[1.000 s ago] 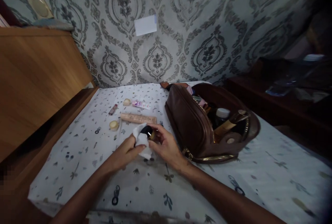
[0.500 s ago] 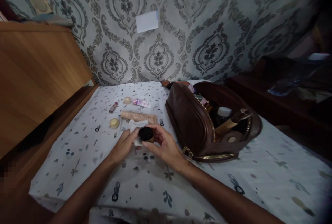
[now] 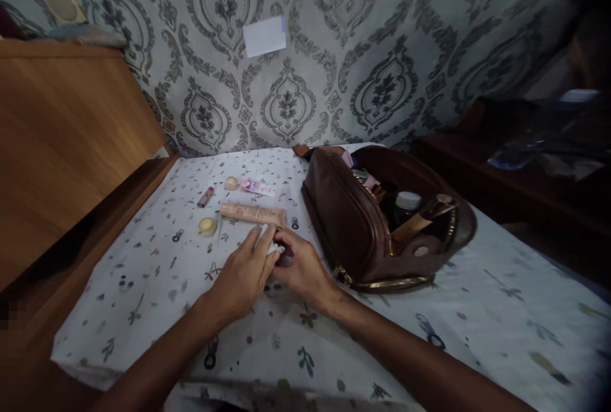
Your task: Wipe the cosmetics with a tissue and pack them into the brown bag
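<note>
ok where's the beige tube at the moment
In the head view, the beige tube lies left of centre, between the small yellow pot and the brown bag, just beyond the left hand.

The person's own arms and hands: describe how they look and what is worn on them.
The left hand and right hand are ungloved. The left forearm and right forearm are slender and bare, with no sleeve in view. No watch, bracelet or ring can be made out; the nails are too small to judge.
</note>
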